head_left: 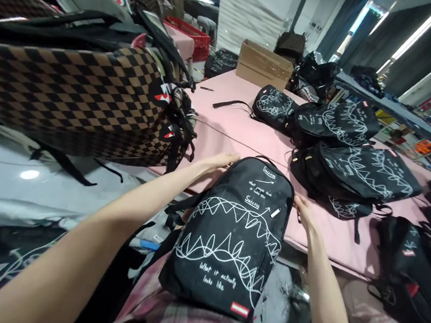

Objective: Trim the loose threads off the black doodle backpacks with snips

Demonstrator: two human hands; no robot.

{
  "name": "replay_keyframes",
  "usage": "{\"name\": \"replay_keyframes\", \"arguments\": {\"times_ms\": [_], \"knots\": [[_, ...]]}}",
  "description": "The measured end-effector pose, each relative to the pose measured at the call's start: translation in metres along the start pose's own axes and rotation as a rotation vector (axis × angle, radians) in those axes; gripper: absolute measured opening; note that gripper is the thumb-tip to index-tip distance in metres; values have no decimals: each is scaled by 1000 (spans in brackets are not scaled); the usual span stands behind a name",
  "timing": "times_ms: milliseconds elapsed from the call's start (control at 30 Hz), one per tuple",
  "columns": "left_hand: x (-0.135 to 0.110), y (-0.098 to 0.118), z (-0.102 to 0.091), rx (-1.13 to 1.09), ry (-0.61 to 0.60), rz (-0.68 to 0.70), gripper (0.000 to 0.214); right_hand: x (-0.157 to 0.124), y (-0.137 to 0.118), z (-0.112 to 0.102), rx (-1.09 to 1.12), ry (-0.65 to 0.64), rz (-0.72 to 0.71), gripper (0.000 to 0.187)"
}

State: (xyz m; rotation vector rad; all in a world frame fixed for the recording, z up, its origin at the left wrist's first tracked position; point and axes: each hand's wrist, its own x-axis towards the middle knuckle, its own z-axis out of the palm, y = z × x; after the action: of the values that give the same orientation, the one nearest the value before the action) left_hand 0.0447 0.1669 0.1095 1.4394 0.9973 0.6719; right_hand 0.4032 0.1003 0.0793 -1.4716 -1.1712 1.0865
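A black backpack (pixel 232 220) with white scribbled lines and handwriting lies in front of me, its lower end against my lap and its top on the table edge. At the upper left edge of the pack is my left hand (pixel 224 161), its fingers closed at the side and partly hidden. My right hand (pixel 304 209) grips the right edge near the top, with a small dark strap or zip pull hanging by the fingers. A red label (pixel 239 309) shows at the pack's bottom corner.
More black scribbled backpacks (pixel 370 171) lie on the pink table (pixel 224 116) to the right. A brown checkered pile of bags (pixel 71 93) stands at left. Behind are a cardboard box (pixel 265 66) and a red crate (pixel 201 43). Another black bag (pixel 406 266) sits at lower right.
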Motion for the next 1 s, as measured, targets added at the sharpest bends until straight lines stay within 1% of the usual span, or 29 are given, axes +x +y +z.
{"name": "replay_keyframes", "arguments": {"times_ms": [67,100,133,167,200,233,267,300,333,367,400,467,500,533,567,633,667,700,733,800,833,867,900,933,1000], "knots": [[1,17,3,-31,59,27,49,1,-31,10,45,50,-49,59],[-4,26,3,-30,74,51,48,-7,-44,12,64,62,-99,57],[-13,33,3,-11,62,79,46,-20,-55,12,54,34,-150,52],[-25,39,2,24,25,100,44,-38,-64,11,20,-28,-199,45],[-41,41,2,88,-43,111,42,-60,-68,9,-42,-137,-229,36],[-59,40,4,172,-168,85,38,-84,-69,9,-118,-294,-242,27],[-79,34,7,245,-290,37,34,-109,-65,10,-197,-475,-253,20],[-99,25,12,318,-450,1,30,-134,-57,13,-274,-663,-268,14],[-118,12,19,399,-597,14,23,-157,-45,19,-362,-827,-287,10],[-136,-3,27,492,-644,73,16,-176,-31,25,-455,-896,-328,12],[-151,-18,34,595,-624,122,12,-193,-14,33,-561,-905,-379,18],[-173,-43,46,730,-545,172,11,-213,16,47,-743,-849,-422,28],[-179,-51,49,758,-509,156,13,-219,28,51,-789,-816,-434,30],[-181,-54,49,761,-490,115,15,-221,37,54,-803,-792,-439,31],[-181,-52,47,749,-480,57,17,-221,43,55,-791,-779,-444,32],[-173,-40,41,716,-463,-75,21,-218,47,54,-747,-771,-450,32],[-165,-32,39,702,-428,-125,23,-217,47,53,-729,-769,-451,32],[-156,-24,38,690,-360,-142,26,-215,46,52,-716,-767,-454,32],[-144,-17,40,680,-275,-123,31,-215,45,53,-708,-765,-456,32],[-117,-10,50,664,-119,-22,36,-216,41,55,-712,-752,-454,31],[-101,-10,58,658,-85,39,37,-218,39,56,-718,-744,-447,31],[-86,-12,67,658,-92,83,38,-221,37,57,-720,-739,-437,29],[-72,-16,76,665,-126,97,38,-223,34,57,-712,-738,-424,27],[-59,-21,85,678,-182,81,39,-225,30,55,-685,-750,-408,25],[-42,-32,100,720,-312,1,43,-224,23,43,-544,-805,-358,19]]}}
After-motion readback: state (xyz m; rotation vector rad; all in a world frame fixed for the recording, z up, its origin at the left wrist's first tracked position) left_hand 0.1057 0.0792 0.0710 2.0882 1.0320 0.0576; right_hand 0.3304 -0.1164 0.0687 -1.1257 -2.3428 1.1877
